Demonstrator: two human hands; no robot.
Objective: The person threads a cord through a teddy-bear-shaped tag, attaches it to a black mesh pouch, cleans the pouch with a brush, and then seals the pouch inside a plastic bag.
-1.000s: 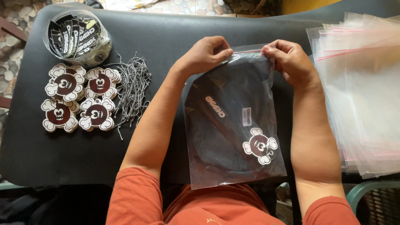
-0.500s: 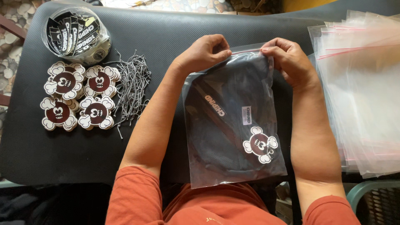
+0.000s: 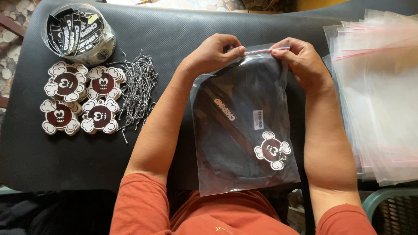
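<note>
Far left: clear tub (image 3: pixel 78 32), cartoon tags (image 3: pixel 82 98), string loops (image 3: pixel 137 89). Centre desk (image 3: pixel 174 35): my left hand (image 3: pixel 213 54) and right hand (image 3: pixel 300 61) each pinch the zip bag (image 3: pixel 244 126) at its red seal; I judge it light, slippery, limp. Right: spare bags (image 3: pixel 379 95).

I see both forearms extended forward and converging, the left hand (image 3: pixel 213 54) and right hand (image 3: pixel 300 61) held level and near each other, knuckles up, each with fingers curled and thumb pinched against fingertips.
</note>
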